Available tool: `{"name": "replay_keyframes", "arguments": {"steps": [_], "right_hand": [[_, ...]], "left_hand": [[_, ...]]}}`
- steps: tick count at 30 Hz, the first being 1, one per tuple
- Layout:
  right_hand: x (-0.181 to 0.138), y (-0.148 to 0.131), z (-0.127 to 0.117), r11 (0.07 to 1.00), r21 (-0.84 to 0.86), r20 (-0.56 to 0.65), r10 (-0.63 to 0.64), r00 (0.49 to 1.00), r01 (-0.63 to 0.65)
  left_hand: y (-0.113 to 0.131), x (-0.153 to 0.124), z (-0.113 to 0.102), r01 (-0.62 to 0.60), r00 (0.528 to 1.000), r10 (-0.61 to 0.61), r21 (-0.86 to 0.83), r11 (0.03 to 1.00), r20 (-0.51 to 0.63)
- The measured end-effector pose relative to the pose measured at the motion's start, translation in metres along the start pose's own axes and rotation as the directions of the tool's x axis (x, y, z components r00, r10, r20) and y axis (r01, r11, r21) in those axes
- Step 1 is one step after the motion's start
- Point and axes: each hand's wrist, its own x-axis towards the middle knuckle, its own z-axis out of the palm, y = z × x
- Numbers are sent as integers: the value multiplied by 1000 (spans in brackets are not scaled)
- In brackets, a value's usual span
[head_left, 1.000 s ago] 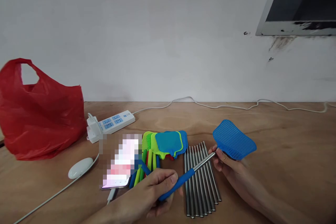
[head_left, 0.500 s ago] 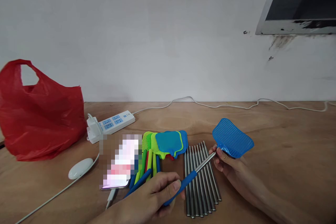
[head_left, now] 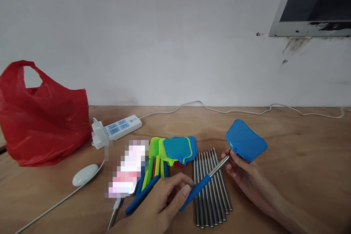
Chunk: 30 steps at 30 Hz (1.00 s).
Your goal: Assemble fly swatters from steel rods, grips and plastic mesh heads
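A blue fly swatter slants up to the right, its mesh head (head_left: 246,140) raised above the table and its blue grip (head_left: 195,193) lower down, with a bare metal rod between. My right hand (head_left: 240,166) pinches it where the rod meets the head. At the lower end, my left hand (head_left: 170,197) has its thumb and fingers curled loosely about the blue grip. Under the swatter lies a row of metal rods (head_left: 211,193). Several coloured grips (head_left: 150,175) lie left of them, partly behind my left hand. Stacked mesh swatter heads (head_left: 177,148) rest just beyond.
A red plastic bag (head_left: 44,117) stands at the left. Near it are a white power strip (head_left: 120,129), a white mouse-shaped object (head_left: 85,174) and a blurred-out phone (head_left: 127,175) with a cable. A thin cord (head_left: 233,111) runs along the wall.
The swatter has shifted slightly up and right with my right hand. More of its grip's lower end shows beside my left thumb, and the left fingers look looser.
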Motion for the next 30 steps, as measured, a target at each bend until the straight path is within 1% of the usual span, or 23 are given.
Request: {"name": "replay_keyframes", "arguments": {"steps": [1,2,3,4,5,6,7,8,10,12,14,15,17,19,20,21,23,24,26,27,28,30], "right_hand": [[0,-1,0,1000,13,-8,2,1000,-2],[1,-2,0,1000,22,-15,6,1000,-5],[1,-4,1,1000,25,-21,10,1000,-10],[1,-5,1,1000,24,-24,13,1000,-13],[2,-6,2,1000,21,-26,15,1000,-15],[2,-6,2,1000,17,-24,16,1000,-16],[1,-7,3,1000,14,-19,17,1000,-17],[1,-7,4,1000,11,-13,18,1000,-18],[0,-7,4,1000,6,-4,19,1000,-19],[-1,-8,5,1000,1,-5,21,1000,-21],[-1,-9,4,1000,-1,-4,23,1000,-23],[-1,-9,4,1000,0,0,25,1000,-25],[-1,-10,3,999,4,10,31,999,-31],[0,-9,2,999,4,26,46,999,-46],[0,-8,2,998,1,34,57,998,-57],[0,-7,2,998,-3,45,66,997,-66],[-1,-5,3,997,-15,69,81,994,-80],[-1,-4,3,996,-21,78,84,993,-83],[-2,-3,4,996,-31,92,85,992,-82],[-2,-3,5,996,-36,94,86,992,-83],[-2,-4,5,996,-39,91,88,992,-84],[-2,-6,5,995,-45,79,90,993,-87]], "left_hand": [[0,-1,-1,-92,991,104,132,987,-88],[0,-1,-3,-165,964,216,285,944,-157],[-1,-1,-7,-197,930,309,437,878,-201],[-2,-1,-10,-185,900,371,573,798,-227],[-4,0,-14,-120,886,390,687,716,-252],[-6,1,-18,-32,886,376,771,636,-273],[-8,2,-21,59,894,337,824,563,-295],[-11,4,-23,122,908,292,856,503,-301],[-14,7,-25,165,938,211,890,426,-275],[-16,10,-24,155,964,141,905,396,-227],[-18,12,-22,150,976,88,911,385,-198],[-19,13,-22,154,976,82,911,382,-200],[-21,12,-22,147,968,130,905,398,-214],[-19,9,-23,105,944,230,877,470,-236],[-17,7,-25,70,922,290,848,526,-255],[-14,4,-26,29,903,327,798,602,-280],[-4,0,-30,-35,834,395,677,735,-385],[0,-2,-31,-63,797,415,623,780,-438],[6,-3,-33,-120,740,449,559,821,-501],[7,-2,-33,-152,723,472,550,821,-505],[6,0,-33,-181,709,496,550,815,-501],[-1,4,-32,-227,696,538,565,794,-476]]}}
